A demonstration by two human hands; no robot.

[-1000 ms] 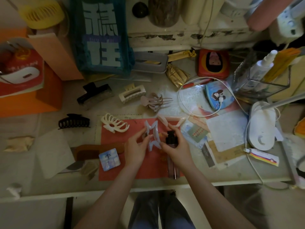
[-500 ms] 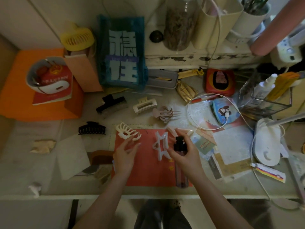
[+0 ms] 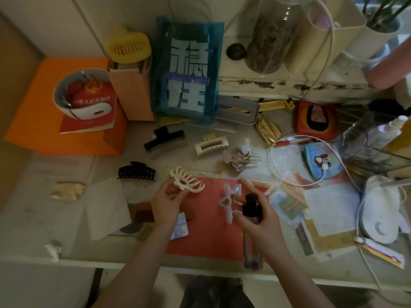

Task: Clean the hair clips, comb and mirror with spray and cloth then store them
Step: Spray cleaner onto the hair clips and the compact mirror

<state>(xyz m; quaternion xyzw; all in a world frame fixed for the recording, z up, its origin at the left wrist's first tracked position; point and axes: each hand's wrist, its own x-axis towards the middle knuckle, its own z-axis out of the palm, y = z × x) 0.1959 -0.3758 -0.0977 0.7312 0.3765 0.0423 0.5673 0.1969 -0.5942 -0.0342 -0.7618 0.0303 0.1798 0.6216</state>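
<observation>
My left hand (image 3: 165,202) pinches a cream claw hair clip (image 3: 186,182) at the red mat's (image 3: 204,241) far left corner. My right hand (image 3: 259,221) grips a spray bottle (image 3: 251,232) with a black nozzle, held over the mat. A pale star-shaped clip (image 3: 229,202) lies on the mat just left of the nozzle. Other clips lie beyond: a black claw (image 3: 136,173), a black rectangular one (image 3: 164,141), a cream rectangular one (image 3: 211,144) and a pink claw (image 3: 240,160). A brown comb (image 3: 142,213) and a small blue square mirror (image 3: 180,227) lie under my left wrist. A white cloth (image 3: 106,208) lies left.
A blue transparent bag (image 3: 188,72) stands at the back, an orange box (image 3: 62,112) with a white bowl at left. A white cable (image 3: 311,183), papers, a desk lamp base (image 3: 380,210) and a clear organiser (image 3: 382,145) crowd the right. The table edge (image 3: 133,265) runs below.
My left hand let go of the star-shaped clip, moved left and picked up the cream claw clip. The star clip now lies on the mat. My head tilted up.
</observation>
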